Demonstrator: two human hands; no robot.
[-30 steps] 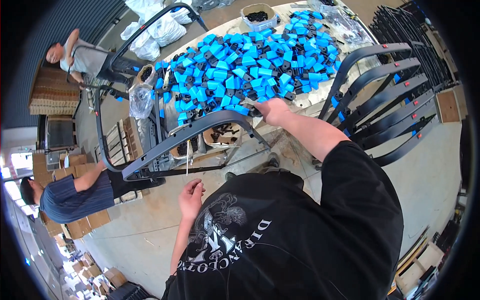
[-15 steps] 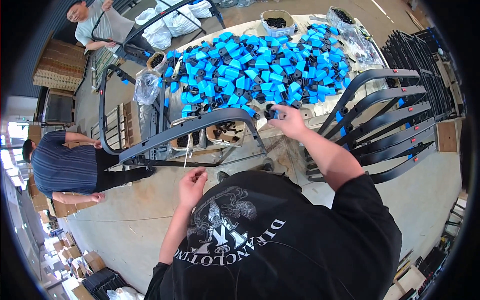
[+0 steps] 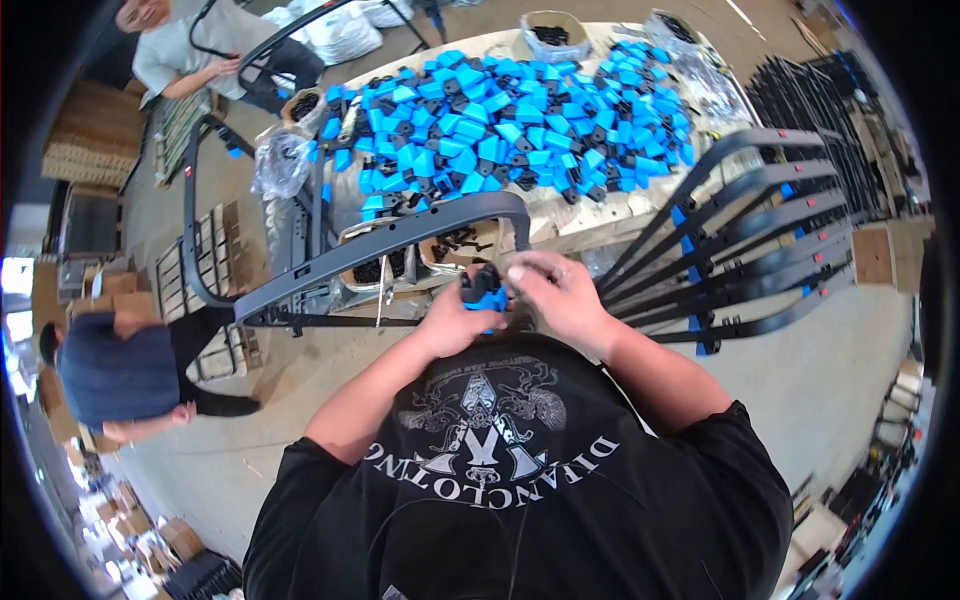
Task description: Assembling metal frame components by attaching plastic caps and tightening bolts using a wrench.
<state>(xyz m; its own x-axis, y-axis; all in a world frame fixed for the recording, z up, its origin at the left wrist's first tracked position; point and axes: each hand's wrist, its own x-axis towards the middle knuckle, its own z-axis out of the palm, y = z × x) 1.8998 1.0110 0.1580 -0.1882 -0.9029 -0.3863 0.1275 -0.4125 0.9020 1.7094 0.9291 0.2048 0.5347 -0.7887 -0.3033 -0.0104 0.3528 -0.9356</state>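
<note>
Holding a small blue and black plastic part (image 3: 485, 290) at the centre of the frame, your left hand (image 3: 455, 320) wraps it from the left with fingers curled, and your right hand (image 3: 555, 295) closes on it from the right, fingertips pinching its top. The part sits between both hands, just in front of your chest and just below the curved grey bar (image 3: 380, 250) that runs from the left middle up to the centre.

Above the bar, the table (image 3: 590, 222) carries a wide heap of blue parts (image 3: 500, 130) mixed with black ones, filling the upper middle of the frame. Under its near edge, open cardboard boxes (image 3: 372, 268) hold small black pieces. At the top of the frame, a round container (image 3: 552, 32) also holds dark pieces, and a clear plastic bag (image 3: 280, 160) lies at the upper left of the heap.

To the right, a row of grey bars (image 3: 740, 250) with blue clips fans toward the right edge. The bare concrete floor (image 3: 800, 370) shows at lower right. One person (image 3: 120, 370) bends at the left edge; another person (image 3: 190, 55) works at the upper left.
</note>
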